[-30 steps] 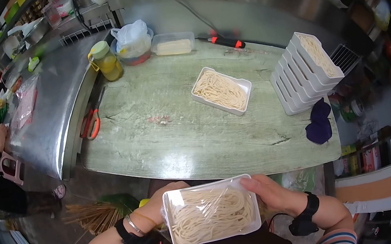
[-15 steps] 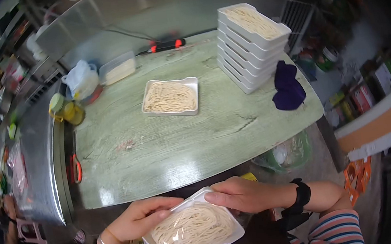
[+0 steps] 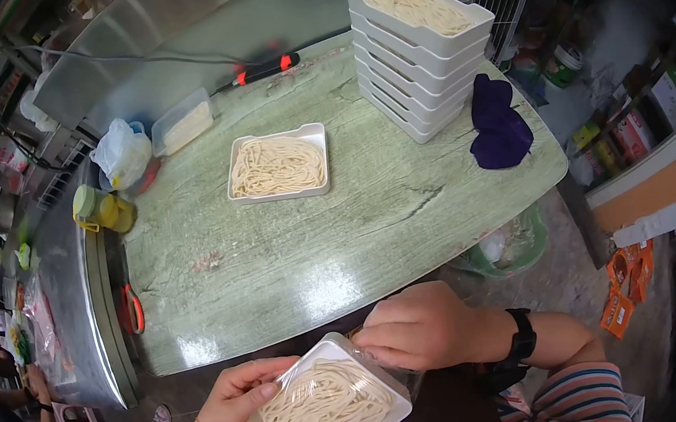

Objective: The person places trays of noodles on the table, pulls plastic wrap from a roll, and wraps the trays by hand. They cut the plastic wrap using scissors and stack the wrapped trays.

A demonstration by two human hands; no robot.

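Gripping a white tray of noodles (film-wrapped) with both hands, low in front of the body, short of the green table. Left hand curled around the near-left edge, right hand closed on the far corner.

White tray of pale noodles, film-wrapped, tilted, held below the table edge.
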